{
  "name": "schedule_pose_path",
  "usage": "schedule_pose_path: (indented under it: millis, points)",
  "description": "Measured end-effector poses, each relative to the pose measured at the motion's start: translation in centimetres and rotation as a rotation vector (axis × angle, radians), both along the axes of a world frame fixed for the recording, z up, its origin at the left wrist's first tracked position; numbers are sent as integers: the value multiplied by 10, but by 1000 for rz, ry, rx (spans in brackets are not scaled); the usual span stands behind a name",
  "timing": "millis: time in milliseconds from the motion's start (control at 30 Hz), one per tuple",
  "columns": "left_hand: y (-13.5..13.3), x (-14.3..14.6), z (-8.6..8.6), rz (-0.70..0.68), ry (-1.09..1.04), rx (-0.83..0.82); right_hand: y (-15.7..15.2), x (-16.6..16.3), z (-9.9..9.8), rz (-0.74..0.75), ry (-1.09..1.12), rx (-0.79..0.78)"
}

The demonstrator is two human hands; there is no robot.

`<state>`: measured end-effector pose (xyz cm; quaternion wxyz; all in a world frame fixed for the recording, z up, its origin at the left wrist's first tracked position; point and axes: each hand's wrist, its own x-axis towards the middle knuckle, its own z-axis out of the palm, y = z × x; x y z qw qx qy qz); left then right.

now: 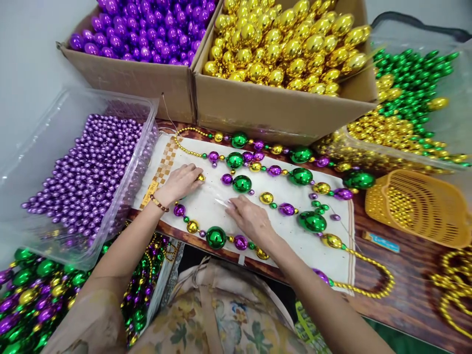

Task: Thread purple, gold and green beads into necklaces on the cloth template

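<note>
My left hand (181, 183) rests on the white cloth (206, 201), its fingers curled round a small gold bead (200, 177). Close to its right, my right hand (250, 216) lies on the cloth with its fingers pinched together on a thin, pale thread or needle (221, 202) that points left. Around both hands runs a bead necklace (275, 170) of green, purple and gold balls, laid out in loops on the cloth. A large green ball (242, 183) sits just above my right hand.
A clear tray of small purple beads (86, 172) stands at the left. Behind the cloth are a cardboard box of purple balls (147, 29) and one of gold balls (283, 44). An orange basket (416, 206) and green and gold beads (409, 93) lie at the right. Finished necklaces (33, 295) are piled at the lower left.
</note>
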<state>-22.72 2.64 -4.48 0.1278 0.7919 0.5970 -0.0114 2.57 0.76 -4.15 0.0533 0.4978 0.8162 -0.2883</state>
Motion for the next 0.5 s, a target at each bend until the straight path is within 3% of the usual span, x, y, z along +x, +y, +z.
schedule_pose_path:
  millis: [100,233,500]
  points:
    - [2,-5,-3,-12,-64,-6,-4,21,4,90,-183,46]
    - [3,-16,-4,56,-239,4,-6,30,-4,211,-250,159]
    - [-33,-33,-7,472,-633,272,-13,37,-10,198,-212,263]
